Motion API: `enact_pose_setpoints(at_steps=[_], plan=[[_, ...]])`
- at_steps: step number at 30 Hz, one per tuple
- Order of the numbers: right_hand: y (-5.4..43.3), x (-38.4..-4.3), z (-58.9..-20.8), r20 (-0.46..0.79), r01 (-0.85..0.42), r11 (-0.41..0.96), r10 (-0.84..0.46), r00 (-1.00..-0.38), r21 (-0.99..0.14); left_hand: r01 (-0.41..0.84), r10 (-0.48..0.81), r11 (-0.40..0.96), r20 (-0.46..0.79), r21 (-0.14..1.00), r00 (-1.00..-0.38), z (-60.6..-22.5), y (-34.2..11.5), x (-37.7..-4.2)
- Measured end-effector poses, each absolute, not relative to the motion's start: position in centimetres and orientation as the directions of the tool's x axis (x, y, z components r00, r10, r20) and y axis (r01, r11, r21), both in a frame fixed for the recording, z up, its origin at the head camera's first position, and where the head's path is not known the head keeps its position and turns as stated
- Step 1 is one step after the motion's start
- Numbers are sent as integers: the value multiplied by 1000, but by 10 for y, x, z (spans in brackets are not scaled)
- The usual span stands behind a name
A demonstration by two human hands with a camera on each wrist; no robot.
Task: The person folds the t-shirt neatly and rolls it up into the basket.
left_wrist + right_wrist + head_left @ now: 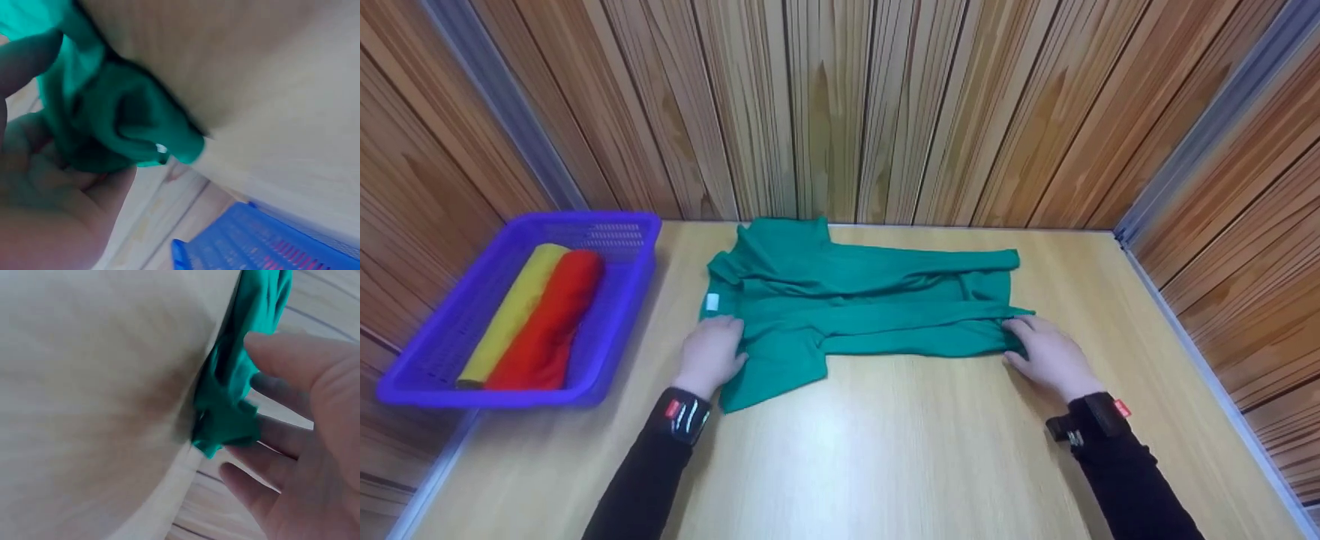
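Note:
A green long-sleeved shirt (885, 300) lies spread sideways on the table, its collar with a white label toward the left and its hem toward the right. Both sleeves run lengthwise over the body, and creases cross the fabric. At the collar end, my left hand (712, 352) holds the near edge; in the left wrist view, bunched green cloth (118, 112) sits between thumb and fingers. My right hand (1046, 352) is at the hem's near corner. Its fingers (275, 433) touch the cloth in the right wrist view, with the thumb apart from them.
On the left stands a purple plastic basket (622, 330) holding a yellow cloth roll (514, 315) and a red cloth roll (551, 322) side by side. Wood-plank walls (825, 112) close off the table (885, 450) at the back and both sides.

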State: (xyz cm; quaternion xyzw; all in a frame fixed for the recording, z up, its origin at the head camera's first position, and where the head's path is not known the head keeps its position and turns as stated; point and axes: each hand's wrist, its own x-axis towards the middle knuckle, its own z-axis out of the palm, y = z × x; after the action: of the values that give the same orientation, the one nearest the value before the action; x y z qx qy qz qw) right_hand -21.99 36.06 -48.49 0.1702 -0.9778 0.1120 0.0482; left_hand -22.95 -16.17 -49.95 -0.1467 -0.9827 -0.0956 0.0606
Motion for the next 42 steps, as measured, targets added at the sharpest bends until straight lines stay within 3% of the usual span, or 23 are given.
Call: enact_pose_setpoints(at_steps=[8, 14, 23, 33, 42], plan=[[334, -202, -489, 239, -468, 880, -438, -867, -85, 329, 293, 936, 238, 127, -926, -499, -139, -195], [315, -194, -492, 155, -471, 880, -459, -875, -55, 307, 290, 936, 112, 175, -950, -503, -126, -184], [304, -221, -494, 13, -383, 919, -384, -923, -89, 198, 208, 959, -29, 204, -978, -500, -115, -214], [298, -269, -492, -62, -315, 935, -328, -943, -161, 126, 141, 973, -66, 193, -988, -494, -111, -263], [296, -285, -496, -76, -273, 941, -292, -953, -199, 98, 106, 952, -14, 290, -994, -496, -117, -282]])
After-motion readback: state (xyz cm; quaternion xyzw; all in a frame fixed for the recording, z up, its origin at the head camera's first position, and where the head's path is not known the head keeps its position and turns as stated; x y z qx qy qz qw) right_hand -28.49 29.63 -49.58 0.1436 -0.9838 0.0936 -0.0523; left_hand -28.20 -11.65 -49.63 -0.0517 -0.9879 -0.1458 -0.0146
